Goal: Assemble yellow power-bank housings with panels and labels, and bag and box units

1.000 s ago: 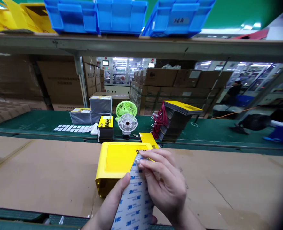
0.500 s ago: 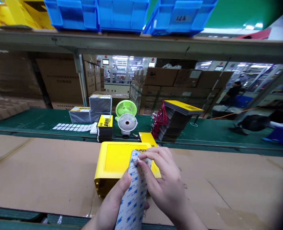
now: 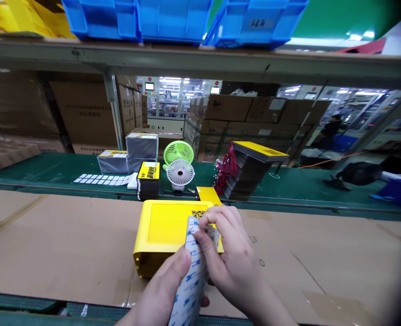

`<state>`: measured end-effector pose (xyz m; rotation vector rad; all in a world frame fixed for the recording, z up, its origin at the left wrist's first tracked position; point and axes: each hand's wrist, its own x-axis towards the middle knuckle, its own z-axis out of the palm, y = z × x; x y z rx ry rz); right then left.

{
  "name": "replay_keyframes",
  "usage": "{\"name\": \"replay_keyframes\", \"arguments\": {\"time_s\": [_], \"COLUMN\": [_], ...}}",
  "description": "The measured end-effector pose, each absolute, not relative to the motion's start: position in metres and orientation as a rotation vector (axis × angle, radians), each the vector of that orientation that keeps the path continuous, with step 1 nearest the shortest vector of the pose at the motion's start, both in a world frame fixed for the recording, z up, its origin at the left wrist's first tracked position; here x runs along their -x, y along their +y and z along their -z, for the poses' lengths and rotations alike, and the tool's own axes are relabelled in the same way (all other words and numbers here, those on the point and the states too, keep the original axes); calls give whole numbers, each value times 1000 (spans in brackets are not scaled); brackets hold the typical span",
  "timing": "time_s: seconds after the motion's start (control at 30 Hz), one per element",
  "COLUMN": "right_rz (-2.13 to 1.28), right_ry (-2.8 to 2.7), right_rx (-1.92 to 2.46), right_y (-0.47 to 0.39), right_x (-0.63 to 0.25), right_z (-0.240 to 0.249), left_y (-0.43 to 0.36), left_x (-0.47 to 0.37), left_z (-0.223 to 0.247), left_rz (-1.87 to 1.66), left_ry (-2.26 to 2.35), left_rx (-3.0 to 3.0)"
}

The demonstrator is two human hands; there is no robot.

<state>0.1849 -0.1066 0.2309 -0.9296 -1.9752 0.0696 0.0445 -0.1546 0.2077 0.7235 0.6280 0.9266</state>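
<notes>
My left hand (image 3: 166, 283) is closed around a flat panel (image 3: 190, 283) whose facing side carries white backing paper printed with blue 3M marks. The panel stands tilted up in front of me. At its top edge my right hand (image 3: 232, 256) pinches a corner of the backing paper (image 3: 200, 230), which is lifted a little there. Just behind both hands sits a yellow plastic housing (image 3: 166, 222) with a recessed top and a QR code. Its right part is covered by my right hand. A flat yellow plate (image 3: 209, 195) lies beyond it.
On the green bench (image 3: 298, 188) stand a white fan (image 3: 180, 174), a green fan (image 3: 178, 153), a stack of black-and-yellow cards (image 3: 148, 181), a tall panel stack (image 3: 249, 174) with red wires (image 3: 228, 167) and white stickers (image 3: 101, 179). Blue bins (image 3: 175, 22) sit overhead. Cardboard (image 3: 67, 249) covers the near surface.
The backing paper's top corner has been peeled up further by my right hand. The panel has turned slightly and moved a little right with my left hand.
</notes>
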Motion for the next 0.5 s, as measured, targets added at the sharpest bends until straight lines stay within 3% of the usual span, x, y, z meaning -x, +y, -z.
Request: {"name": "replay_keyframes", "arguments": {"time_s": [0.33,0.5], "right_rz": [-10,-446], "right_ry": [-1871,-1754], "right_rx": [764,545], "right_y": [-113,-127], "right_x": [-194,-223], "right_z": [-222,-207], "left_y": [-146,-124], "left_x": [-44,-27], "left_z": [-204,-215], "left_rz": [-838,-1116], "left_ry": [400,213], "left_rx": [-503,-400]}}
